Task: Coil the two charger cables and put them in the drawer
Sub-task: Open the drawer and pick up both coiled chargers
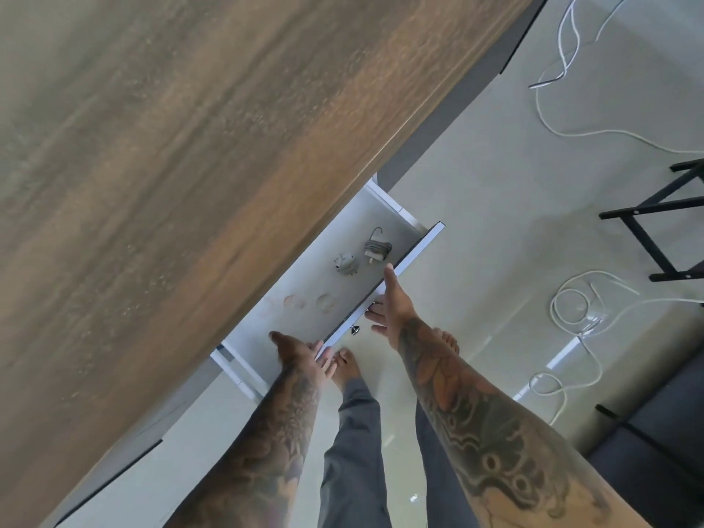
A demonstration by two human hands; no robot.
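A white drawer (pixel 304 322) stands pulled out from under the wooden desk top. Two coiled grey charger cables lie inside it, side by side: one (pixel 378 247) nearer the right end and one (pixel 346 264) just left of it. My left hand (pixel 301 350) rests against the drawer's front panel near its left end, fingers straight. My right hand (pixel 392 299) lies with straight fingers on the front panel further right, thumb over the top edge, next to the small metal knob (pixel 355 330).
The wooden desk top (pixel 190 184) fills the left of the view. White cables (pixel 579 310) trail over the pale floor at the right. A black frame (pixel 663 222) and a dark mat stand at the right edge. My bare feet are below the drawer.
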